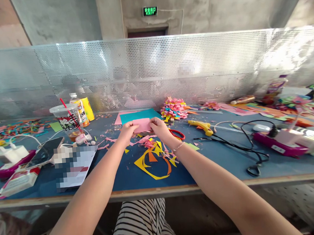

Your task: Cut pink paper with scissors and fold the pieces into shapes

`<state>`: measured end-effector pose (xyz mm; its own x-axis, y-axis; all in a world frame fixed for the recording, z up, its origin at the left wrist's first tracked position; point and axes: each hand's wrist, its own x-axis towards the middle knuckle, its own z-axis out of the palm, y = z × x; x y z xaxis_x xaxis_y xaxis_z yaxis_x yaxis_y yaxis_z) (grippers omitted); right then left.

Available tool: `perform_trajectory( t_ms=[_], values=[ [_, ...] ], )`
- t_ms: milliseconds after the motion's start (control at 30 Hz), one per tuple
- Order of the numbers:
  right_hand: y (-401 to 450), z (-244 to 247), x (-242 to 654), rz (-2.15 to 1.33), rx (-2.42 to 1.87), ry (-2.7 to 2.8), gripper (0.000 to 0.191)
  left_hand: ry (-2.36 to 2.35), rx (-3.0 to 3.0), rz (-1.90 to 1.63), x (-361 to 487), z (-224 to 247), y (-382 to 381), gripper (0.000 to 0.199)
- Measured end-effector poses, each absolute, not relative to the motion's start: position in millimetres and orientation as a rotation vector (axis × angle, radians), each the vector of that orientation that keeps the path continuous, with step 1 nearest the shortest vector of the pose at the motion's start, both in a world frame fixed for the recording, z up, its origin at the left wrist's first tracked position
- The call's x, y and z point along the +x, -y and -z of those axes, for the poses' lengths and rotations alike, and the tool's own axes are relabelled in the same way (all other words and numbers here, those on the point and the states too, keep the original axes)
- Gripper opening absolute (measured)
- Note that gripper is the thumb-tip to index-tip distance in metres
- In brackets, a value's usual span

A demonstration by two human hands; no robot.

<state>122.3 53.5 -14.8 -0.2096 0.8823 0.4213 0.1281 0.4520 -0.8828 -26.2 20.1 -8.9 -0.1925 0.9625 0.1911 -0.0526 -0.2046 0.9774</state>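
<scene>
A small pink paper piece (141, 125) is stretched between my two hands, over the middle of the blue table (118, 176). My left hand (129, 129) pinches its left edge, and my right hand (158, 126) pinches the right edge. Behind the hands lie a teal sheet (137, 115) and a larger pink sheet (118, 118). Red-handled scissors (178, 134) rest beside my right wrist, partly hidden by it. Nearer the front are yellow cut-outs (149, 171) and pink and orange scraps. A pile of folded colourful paper (173, 108) sits behind my right hand.
On the left stand a plastic cup (68, 121) with a straw, a bottle (79, 109), a phone (46, 151) and a power strip (7, 172). To the right are a yellow glue gun (201, 126), black cables (234, 148) and another power strip (281, 146). A perforated screen (146, 56) runs behind.
</scene>
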Motion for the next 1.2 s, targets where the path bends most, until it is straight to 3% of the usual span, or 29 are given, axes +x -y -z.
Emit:
perform_trajectory(
  t_ms=[400,633,867,1200],
  values=[
    [-38.7,4.5,131.0,-0.167,-0.756,1.942,0.024,-1.004,1.054,-1.579,-24.2,5.3,-16.0,0.014],
    [-36.7,5.6,131.8,-0.030,-0.554,2.143,0.040,-0.920,1.010,-1.581,-25.2,2.3,-12.3,0.015],
    [-32.7,5.8,129.3,0.172,-0.472,2.287,0.044,-0.895,0.998,-1.588,-27.5,1.3,-11.1,0.014],
    [-28.8,3.7,129.2,0.180,-0.422,2.323,0.045,-0.900,1.012,-1.585,-27.3,0.3,-10.7,0.015]
  ],
)
